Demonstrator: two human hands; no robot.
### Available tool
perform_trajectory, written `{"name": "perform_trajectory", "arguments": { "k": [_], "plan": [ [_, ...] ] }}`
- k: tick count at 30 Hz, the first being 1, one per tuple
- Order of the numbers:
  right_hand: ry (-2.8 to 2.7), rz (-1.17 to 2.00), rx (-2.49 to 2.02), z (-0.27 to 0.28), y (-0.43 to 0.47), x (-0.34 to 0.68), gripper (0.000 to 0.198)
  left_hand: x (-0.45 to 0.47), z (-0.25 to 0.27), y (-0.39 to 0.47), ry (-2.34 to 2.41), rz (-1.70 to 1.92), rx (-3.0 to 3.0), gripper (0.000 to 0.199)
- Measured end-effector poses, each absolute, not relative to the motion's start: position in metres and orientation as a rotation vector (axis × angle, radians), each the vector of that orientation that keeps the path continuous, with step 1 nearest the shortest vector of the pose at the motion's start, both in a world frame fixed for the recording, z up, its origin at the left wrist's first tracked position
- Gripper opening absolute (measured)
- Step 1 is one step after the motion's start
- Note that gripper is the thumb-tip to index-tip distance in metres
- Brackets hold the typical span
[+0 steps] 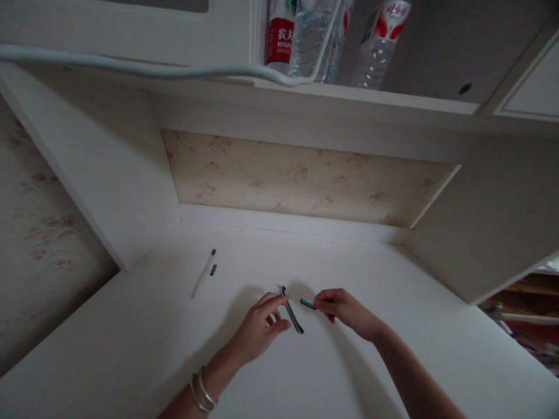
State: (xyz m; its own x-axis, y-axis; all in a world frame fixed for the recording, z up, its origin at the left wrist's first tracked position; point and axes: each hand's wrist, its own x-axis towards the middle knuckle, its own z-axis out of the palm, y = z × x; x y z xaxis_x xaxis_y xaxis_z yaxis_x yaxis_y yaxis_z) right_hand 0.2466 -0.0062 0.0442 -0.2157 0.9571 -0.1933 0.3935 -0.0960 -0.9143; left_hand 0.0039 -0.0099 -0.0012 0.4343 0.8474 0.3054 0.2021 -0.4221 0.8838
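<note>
My left hand (261, 327) has its thumb and index finger apart. Its index fingertip is at the upper part of a thin dark stick, pen-like in shape (293, 316), lying slanted on the white tabletop; whether it presses on it I cannot tell. My right hand (343, 306) pinches one end of a short green stick with dark edges (308, 304), held just right of the dark stick. Further left lie a thin whitish stick with a black end (203, 273) and a short dark green piece (213, 270), side by side and apart from both hands.
The white tabletop (244, 244) is walled by a left side panel (113, 169) and a right one (493, 209). Overhead, a shelf holds several plastic bottles (379, 46). A pale bar or cable (174, 71) runs across in front of it. Floral wallpaper (301, 174) covers the back.
</note>
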Motion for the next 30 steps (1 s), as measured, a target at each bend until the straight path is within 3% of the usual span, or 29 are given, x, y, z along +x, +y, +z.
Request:
{"name": "perform_trajectory", "arguments": {
  "k": [8,13,22,30],
  "plan": [
    [-1.747,1.404,-1.363,0.05,0.005,0.21,0.017,0.0,-0.002,-0.004,0.981,1.126,1.895,0.021],
    [-1.804,1.427,-1.365,0.051,0.006,0.208,0.016,-0.001,-0.004,-0.003,0.959,1.137,1.946,0.025],
    [-1.843,1.462,-1.382,0.049,0.009,0.204,0.017,-0.001,-0.002,-0.005,0.981,1.167,2.064,0.012],
    [-1.784,1.177,-1.533,0.036,0.003,0.203,0.034,-0.006,-0.002,-0.002,1.033,1.25,2.117,0.012]
  ]
}}
